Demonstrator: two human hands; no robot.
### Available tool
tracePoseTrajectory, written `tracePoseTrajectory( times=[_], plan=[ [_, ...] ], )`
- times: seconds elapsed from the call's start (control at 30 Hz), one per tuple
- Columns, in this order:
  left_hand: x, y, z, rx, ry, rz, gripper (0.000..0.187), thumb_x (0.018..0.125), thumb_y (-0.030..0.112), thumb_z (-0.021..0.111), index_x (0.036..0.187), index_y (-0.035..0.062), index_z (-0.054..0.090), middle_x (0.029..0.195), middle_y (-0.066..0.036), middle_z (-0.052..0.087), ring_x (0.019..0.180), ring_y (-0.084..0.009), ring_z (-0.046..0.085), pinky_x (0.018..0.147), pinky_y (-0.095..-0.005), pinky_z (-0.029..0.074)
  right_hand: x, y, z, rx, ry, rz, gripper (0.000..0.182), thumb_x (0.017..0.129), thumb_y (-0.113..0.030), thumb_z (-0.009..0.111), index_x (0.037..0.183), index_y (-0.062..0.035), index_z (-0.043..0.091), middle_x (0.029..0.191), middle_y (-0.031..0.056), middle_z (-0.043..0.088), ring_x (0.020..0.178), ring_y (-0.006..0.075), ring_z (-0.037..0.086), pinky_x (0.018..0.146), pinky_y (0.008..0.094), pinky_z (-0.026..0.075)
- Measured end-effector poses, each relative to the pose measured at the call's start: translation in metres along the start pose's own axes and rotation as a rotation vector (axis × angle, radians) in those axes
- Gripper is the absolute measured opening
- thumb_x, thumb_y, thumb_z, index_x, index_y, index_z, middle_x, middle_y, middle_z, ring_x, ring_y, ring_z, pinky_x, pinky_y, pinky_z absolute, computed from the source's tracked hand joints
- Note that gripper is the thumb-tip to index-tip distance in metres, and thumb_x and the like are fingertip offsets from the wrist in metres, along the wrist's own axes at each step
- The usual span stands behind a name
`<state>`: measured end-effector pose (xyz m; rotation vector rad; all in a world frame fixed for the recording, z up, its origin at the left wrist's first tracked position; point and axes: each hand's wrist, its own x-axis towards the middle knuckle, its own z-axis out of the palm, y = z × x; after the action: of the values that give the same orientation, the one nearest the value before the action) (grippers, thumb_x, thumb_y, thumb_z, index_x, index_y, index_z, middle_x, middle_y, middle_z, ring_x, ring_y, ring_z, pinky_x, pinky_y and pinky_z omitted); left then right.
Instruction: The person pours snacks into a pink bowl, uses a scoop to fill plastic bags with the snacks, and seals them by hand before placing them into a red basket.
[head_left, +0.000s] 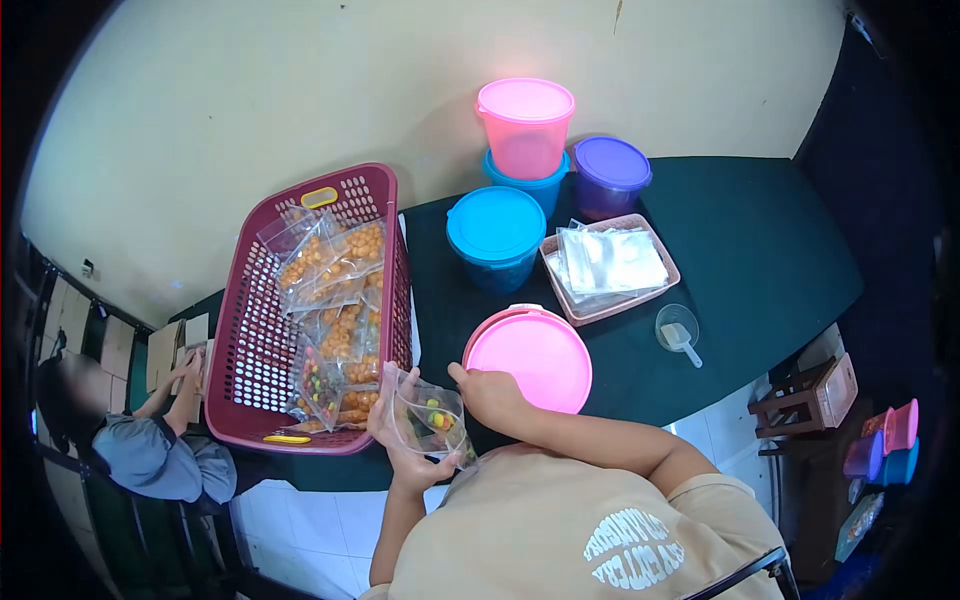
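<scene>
My left hand (403, 446) is closed around the side of a clear plastic bag (418, 408), which stands tilted in front of my body. A few bright yellow, green and red pieces (440, 418) lie inside the bag. My right hand (493, 400) is curled beside the bag's right edge, against the near left side of a pink-lidded tub (532, 355). Its fingertips are turned out of sight, so whether they pinch anything is hidden. Left of the bag stands a maroon basket (398, 290) with several filled bags (345, 275), mostly of orange snacks, one of colourful pieces (318, 385).
Blue (497, 235), purple (611, 175) and pink (527, 120) lidded tubs stand at the back, the pink one stacked. A pink tray (625, 311) holds flat plastic bags (612, 262). Nearby is a clear cup (672, 318) with a white scoop (682, 340). Another person (165, 450) sits left.
</scene>
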<state>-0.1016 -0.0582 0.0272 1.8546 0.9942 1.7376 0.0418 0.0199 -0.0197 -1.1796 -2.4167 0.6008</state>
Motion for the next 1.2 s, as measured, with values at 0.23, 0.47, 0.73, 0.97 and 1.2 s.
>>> tracePoseTrajectory(
  times=[0.23, 0.47, 0.73, 0.97, 1.2],
  plan=[
    [-0.001, 0.000, 0.005, -0.013, -0.006, -0.023, 0.104, 0.065, 0.032, 0.080, 0.141, 0.0173, 0.010, 0.150, -0.029, 0.015, 0.135, -0.0459, 0.029, 0.109, -0.0551, 0.028, -0.006, -0.007, -0.007, -0.017, -0.003, -0.036, 0.023, 0.083, -0.011, 0.053, 0.106, -0.0070, 0.049, 0.072, 0.0136, 0.062, 0.063, 0.0308, 0.064, 0.050, 0.0425, 0.048],
    [0.004, 0.001, 0.009, 0.054, -0.054, 0.001, 0.106, 0.069, 0.040, 0.078, 0.142, 0.0172, 0.004, 0.151, -0.026, 0.014, 0.134, -0.0435, 0.031, 0.109, -0.0553, 0.027, 0.002, 0.004, -0.001, 0.012, 0.019, -0.060, 0.033, 0.079, -0.012, 0.060, 0.110, -0.0082, 0.047, 0.076, 0.0150, 0.064, 0.066, 0.0331, 0.065, 0.052, 0.0433, 0.049],
    [0.005, -0.004, 0.012, 0.016, -0.043, -0.024, 0.108, 0.068, 0.040, 0.078, 0.143, 0.0175, 0.004, 0.150, -0.027, 0.017, 0.133, -0.0425, 0.034, 0.108, -0.0545, 0.029, -0.002, 0.002, -0.002, 0.088, -0.085, 0.017, 0.029, 0.083, -0.019, 0.057, 0.108, -0.0078, 0.046, 0.076, 0.0156, 0.065, 0.069, 0.0345, 0.065, 0.055, 0.0442, 0.049],
    [0.009, -0.005, 0.014, -0.008, -0.053, -0.047, 0.108, 0.068, 0.038, 0.078, 0.143, 0.0169, 0.004, 0.149, -0.028, 0.017, 0.133, -0.0418, 0.034, 0.109, -0.0532, 0.027, 0.000, 0.017, 0.008, 0.112, 0.093, -0.041, 0.023, 0.085, -0.021, 0.057, 0.103, -0.0081, 0.050, 0.077, 0.0140, 0.065, 0.070, 0.0354, 0.064, 0.057, 0.0452, 0.049],
    [0.045, 0.001, 0.007, -0.272, -0.070, 0.133, 0.115, 0.064, 0.041, 0.081, 0.146, 0.0267, 0.003, 0.152, -0.028, 0.013, 0.134, -0.0480, 0.030, 0.107, -0.0567, 0.027, 0.008, 0.033, -0.038, 1.088, -0.008, -0.104, 0.059, 0.083, -0.025, 0.069, 0.132, -0.0070, 0.044, 0.129, 0.0089, 0.048, 0.120, 0.0210, 0.048, 0.099, 0.0400, 0.039]
  ],
)
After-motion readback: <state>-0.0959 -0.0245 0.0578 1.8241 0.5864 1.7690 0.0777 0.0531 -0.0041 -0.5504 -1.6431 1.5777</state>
